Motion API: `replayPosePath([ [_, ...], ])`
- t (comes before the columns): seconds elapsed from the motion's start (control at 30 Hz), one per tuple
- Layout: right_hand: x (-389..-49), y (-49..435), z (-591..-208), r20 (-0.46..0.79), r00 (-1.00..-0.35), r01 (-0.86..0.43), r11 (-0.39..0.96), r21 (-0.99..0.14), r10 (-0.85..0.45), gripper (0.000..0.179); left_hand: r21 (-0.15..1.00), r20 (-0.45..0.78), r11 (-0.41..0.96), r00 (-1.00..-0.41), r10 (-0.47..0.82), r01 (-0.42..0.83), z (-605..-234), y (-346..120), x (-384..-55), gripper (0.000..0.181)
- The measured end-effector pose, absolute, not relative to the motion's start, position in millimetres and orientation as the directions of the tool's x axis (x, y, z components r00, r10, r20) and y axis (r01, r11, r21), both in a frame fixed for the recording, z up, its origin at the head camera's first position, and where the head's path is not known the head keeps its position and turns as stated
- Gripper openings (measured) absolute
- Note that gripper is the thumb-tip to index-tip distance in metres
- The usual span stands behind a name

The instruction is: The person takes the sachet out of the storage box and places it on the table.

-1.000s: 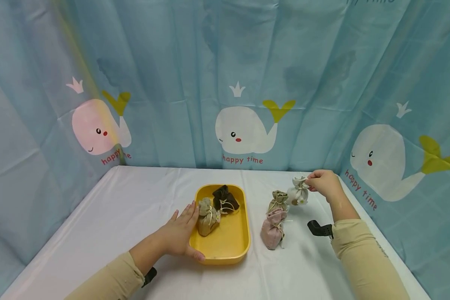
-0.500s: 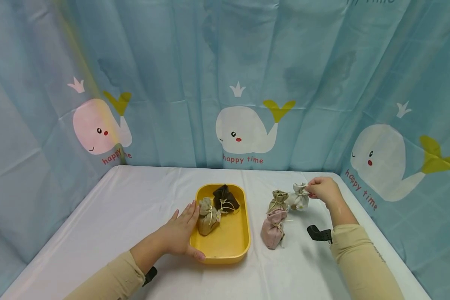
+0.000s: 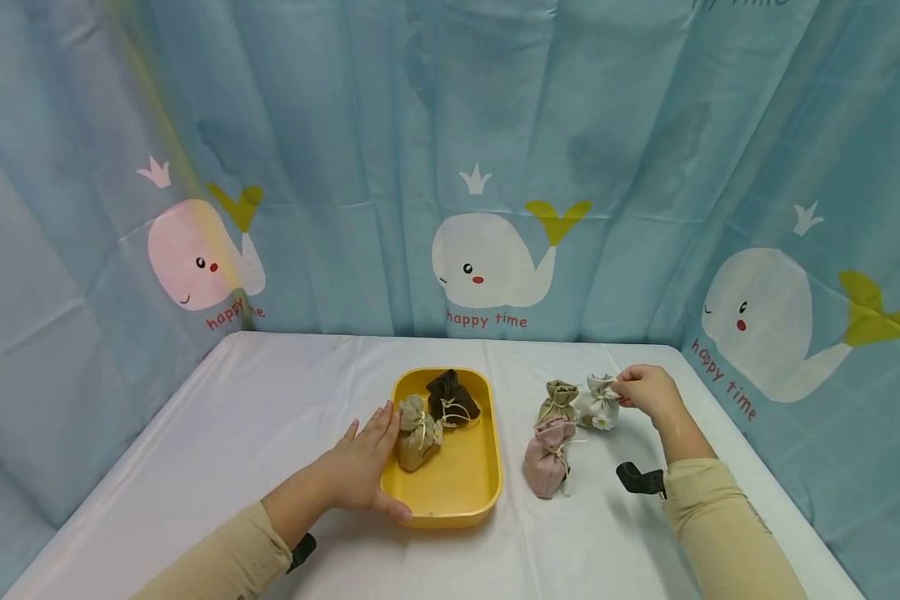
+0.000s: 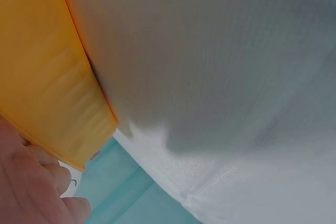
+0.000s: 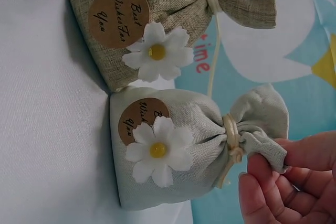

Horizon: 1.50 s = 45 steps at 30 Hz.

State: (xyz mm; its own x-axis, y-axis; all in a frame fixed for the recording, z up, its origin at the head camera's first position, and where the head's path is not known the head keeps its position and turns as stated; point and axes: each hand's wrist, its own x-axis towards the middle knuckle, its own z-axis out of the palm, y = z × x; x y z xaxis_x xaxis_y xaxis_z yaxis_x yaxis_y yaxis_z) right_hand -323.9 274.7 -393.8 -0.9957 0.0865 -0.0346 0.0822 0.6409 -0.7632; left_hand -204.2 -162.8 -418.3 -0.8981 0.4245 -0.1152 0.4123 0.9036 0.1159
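Note:
My right hand (image 3: 648,390) pinches the gathered neck of a white drawstring sachet (image 5: 173,145), which bears a daisy and a round brown label. Beside it stands a brown-green sachet (image 5: 152,19) with the same trim, and in front of that a pink sachet (image 3: 546,467). My left hand (image 3: 356,467) lies with straight fingers against the left side of a yellow tray (image 3: 457,504). In the tray are a tan sachet (image 3: 417,442) and a dark brown sachet (image 3: 450,396). The left wrist view shows the tray's outer wall (image 4: 58,77) and part of that hand.
A white cloth (image 3: 270,400) covers the table. Blue curtains (image 3: 360,167) printed with whales rise behind and along both sides. Black wrist straps (image 3: 640,481) sit at the cuffs.
The white sachet has come down in my right hand to stand beside the brown-green one. My left hand and the tray hold still.

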Motion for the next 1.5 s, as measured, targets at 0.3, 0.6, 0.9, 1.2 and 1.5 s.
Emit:
replayPosePath([
  [0.3,-323,278,-391,-0.054,-0.995,0.096,0.663,-0.743,0.083,0.019,0.109,-0.116,0.908,-0.902,0.416,0.405,-418,-163,-206,0.139],
  [0.6,-319,285,-388,-0.109,-0.988,0.151,0.686,-0.711,0.105,0.033,0.114,-0.111,0.904,-0.899,0.423,0.412,-417,-162,-203,0.138],
  [0.9,-318,292,-384,-0.124,-0.989,0.143,0.685,-0.715,0.076,0.035,0.108,-0.111,0.905,-0.899,0.423,0.412,-418,-162,-203,0.139],
  [1.2,-319,292,-375,-0.047,-0.998,0.057,0.705,-0.707,0.033,0.034,0.122,-0.108,0.906,-0.901,0.419,0.406,-417,-162,-203,0.141],
  [1.5,-318,285,-359,-0.006,-1.000,0.025,0.699,-0.714,0.029,0.038,0.120,-0.114,0.906,-0.901,0.419,0.407,-418,-163,-203,0.140],
])
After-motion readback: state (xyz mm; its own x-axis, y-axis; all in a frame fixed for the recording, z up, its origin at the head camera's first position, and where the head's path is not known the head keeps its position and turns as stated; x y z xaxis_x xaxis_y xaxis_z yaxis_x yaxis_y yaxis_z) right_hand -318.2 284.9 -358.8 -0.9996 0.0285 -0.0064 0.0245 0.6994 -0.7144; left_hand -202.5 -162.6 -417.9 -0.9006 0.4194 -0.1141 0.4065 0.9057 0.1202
